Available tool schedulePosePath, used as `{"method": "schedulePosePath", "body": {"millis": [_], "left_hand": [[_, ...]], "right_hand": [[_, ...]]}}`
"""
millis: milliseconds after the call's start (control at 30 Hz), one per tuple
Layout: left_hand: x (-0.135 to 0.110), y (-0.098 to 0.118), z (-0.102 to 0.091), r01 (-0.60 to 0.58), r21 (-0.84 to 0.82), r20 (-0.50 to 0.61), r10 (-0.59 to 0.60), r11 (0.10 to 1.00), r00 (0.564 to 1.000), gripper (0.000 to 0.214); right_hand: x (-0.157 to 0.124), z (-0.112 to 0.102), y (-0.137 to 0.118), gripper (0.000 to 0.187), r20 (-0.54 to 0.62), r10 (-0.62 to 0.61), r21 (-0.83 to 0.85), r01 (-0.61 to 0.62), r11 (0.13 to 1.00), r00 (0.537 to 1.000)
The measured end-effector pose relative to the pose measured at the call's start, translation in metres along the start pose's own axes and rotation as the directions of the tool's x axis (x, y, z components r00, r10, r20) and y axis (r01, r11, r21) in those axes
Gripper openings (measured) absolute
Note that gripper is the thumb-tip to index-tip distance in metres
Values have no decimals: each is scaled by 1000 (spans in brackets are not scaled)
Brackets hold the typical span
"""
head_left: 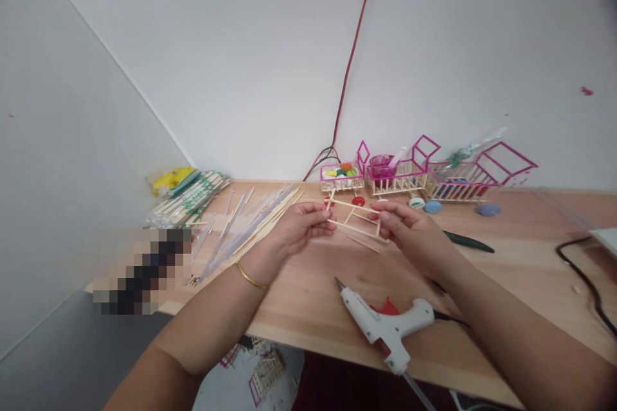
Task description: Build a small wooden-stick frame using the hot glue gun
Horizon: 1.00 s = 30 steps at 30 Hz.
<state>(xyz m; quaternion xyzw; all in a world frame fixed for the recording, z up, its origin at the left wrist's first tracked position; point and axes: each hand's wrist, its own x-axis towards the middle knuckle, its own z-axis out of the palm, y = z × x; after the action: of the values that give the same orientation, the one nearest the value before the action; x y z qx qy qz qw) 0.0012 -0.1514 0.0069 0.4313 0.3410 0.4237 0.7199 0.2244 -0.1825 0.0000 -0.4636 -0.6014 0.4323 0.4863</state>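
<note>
Between both hands, above the table, is a small frame of thin wooden sticks (pixel 358 217), with long side rails and short crosspieces. My left hand (pixel 308 226) pinches its left end between thumb and fingers. At the right end, my right hand (pixel 403 226) grips the frame the same way. Below it a loose stick (pixel 364 244) lies on the wood. Nearer the table's front edge rests a white glue gun (pixel 385 324) with a red trigger, its nozzle pointing up and left; neither hand touches it.
Loose sticks (pixel 255 225) spread left of my hands, beside bagged stick bundles (pixel 193 199). Along the wall stand small stick-built carts (pixel 398 176) with pink trim and bottle-cap wheels. A dark green knife-like tool (pixel 467 242) lies right. A black cable (pixel 585 276) curves at the far right.
</note>
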Motion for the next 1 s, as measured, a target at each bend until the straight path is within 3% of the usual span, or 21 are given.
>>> {"method": "schedulePosePath", "body": {"millis": [100, 233, 300, 400, 500, 567, 667, 733, 800, 900, 1000], "left_hand": [[1, 0, -1, -21, -47, -27, 19, 999, 999, 14], [2, 1, -2, -42, -66, -62, 38, 997, 997, 13], [4, 1, -5, -54, -69, -78, 49, 996, 996, 13], [8, 0, -11, -85, -87, -117, 74, 993, 990, 12], [11, -1, -15, -84, -90, -145, 71, 992, 987, 11], [11, -1, -15, -63, -86, -143, 50, 994, 988, 10], [9, -2, -11, -27, -81, -115, 17, 996, 993, 11], [8, -3, -9, 2, -75, -90, -9, 997, 996, 11], [8, -5, -9, 28, -69, -63, -32, 997, 998, 11], [8, -6, -9, 44, -63, -34, -46, 997, 998, 11], [9, -7, -10, 52, -65, -36, -54, 997, 998, 10]], "right_hand": [[-1, 2, -1, 39, 122, 88, 78, -98, 992, 989], [-4, 4, -5, 32, 230, 173, -81, -158, 984, 958], [-5, 2, -6, 33, 174, 153, -160, -126, 979, 973], [-2, -4, -5, 35, -8, 75, -218, -75, 973, 997], [1, -11, -3, 35, -195, -23, -227, -22, 974, 981], [2, -13, -2, 34, -243, -76, -244, 15, 970, 967], [3, -11, -2, 41, -118, -189, -331, 140, 933, 975], [2, -8, -2, 54, 2, -274, -408, 251, 878, 962], [2, -6, -2, 53, 76, -332, -481, 326, 814, 940], [1, -6, -1, 45, 120, -378, -561, 377, 737, 918], [1, -7, -1, 49, 149, -380, -598, 390, 701, 913]]}}
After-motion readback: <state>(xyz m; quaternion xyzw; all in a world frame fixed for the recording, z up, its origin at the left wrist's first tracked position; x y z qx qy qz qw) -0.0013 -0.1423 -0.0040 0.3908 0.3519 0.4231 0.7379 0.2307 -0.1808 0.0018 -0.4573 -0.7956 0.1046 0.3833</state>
